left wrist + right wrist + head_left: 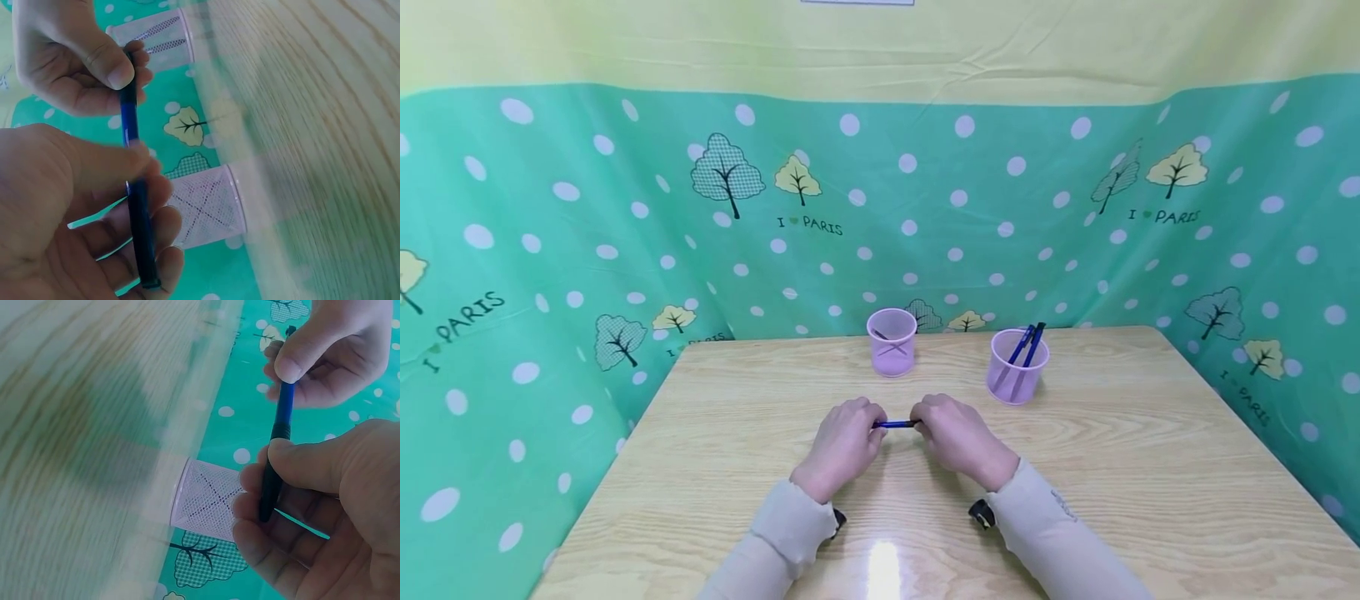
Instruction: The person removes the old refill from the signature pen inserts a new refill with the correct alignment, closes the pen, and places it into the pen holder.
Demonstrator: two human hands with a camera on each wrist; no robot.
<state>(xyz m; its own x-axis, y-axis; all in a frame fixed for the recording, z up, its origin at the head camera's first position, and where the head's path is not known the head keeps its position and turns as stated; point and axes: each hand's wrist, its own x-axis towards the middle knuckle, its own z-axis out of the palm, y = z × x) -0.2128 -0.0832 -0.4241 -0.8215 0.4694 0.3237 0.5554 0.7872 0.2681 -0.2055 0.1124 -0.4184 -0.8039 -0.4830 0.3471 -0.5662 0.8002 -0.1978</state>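
A blue pen [895, 424] with black end parts is held level above the wooden table by both hands. The left hand [848, 442] pinches one end between thumb and fingers. At the other end, the right hand [958, 437] grips the pen's black section, thumb pressed on it. In the left wrist view the pen [129, 119] lies across the left hand's [69, 206] curled fingers. From the right wrist, the pen's [284, 409] black tapered end rests against the right hand's [325, 494] fingers.
Beyond the hands stands a lilac mesh cup [892, 360] with a small dark item inside. Another lilac mesh cup [1009, 390], to the right, holds two blue-and-black pens [1034, 343]. Behind the wooden table [1150, 433] hangs a green dotted cloth [925, 183].
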